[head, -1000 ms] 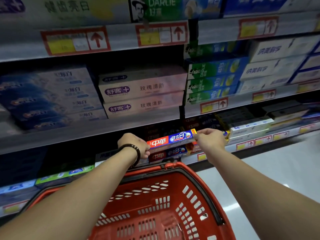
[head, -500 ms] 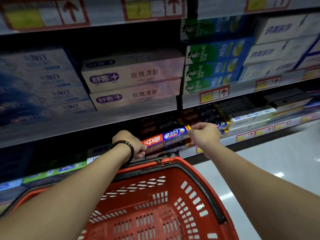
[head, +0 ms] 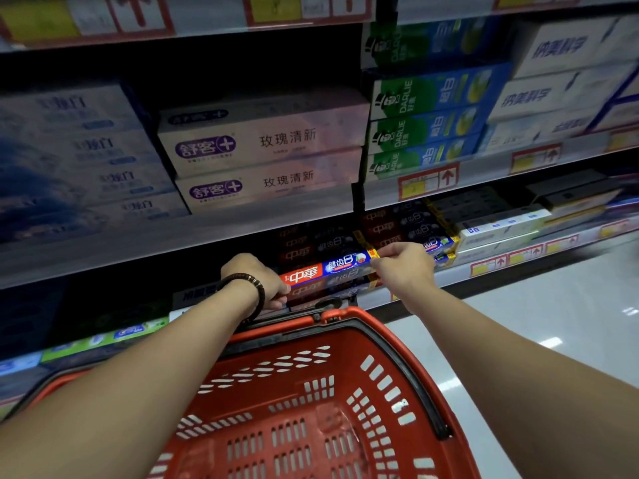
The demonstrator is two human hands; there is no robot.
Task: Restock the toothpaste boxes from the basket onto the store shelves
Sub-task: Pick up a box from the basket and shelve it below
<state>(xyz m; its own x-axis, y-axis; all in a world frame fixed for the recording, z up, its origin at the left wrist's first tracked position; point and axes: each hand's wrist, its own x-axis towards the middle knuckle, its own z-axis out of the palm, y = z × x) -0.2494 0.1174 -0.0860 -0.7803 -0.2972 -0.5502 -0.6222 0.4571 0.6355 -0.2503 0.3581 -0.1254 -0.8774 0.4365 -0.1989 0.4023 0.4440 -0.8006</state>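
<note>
A red-and-blue toothpaste box (head: 328, 269) lies level at the mouth of the low shelf, on top of a stack of matching boxes (head: 332, 288). My left hand (head: 257, 281), with a dark bead bracelet at the wrist, grips the box's red left end. My right hand (head: 403, 267) pinches its yellow right end. More of the same boxes (head: 387, 226) sit deeper in the dark shelf bay behind. The red plastic basket (head: 390, 344) hangs below my arms; the part of its inside that shows holds no boxes.
The shelf above holds pale pink boxes (head: 262, 143), blue-white boxes (head: 79, 146) to the left and green Darlie boxes (head: 425, 126) to the right. Price-tag rails (head: 428, 183) front each shelf. White and dark boxes (head: 501, 226) fill the low shelf's right side. Glossy floor (head: 553, 305) lies right.
Both hands have carried the box forward and down into the low shelf bay, onto the stack of matching boxes. The view has dipped and moved closer to the shelves.
</note>
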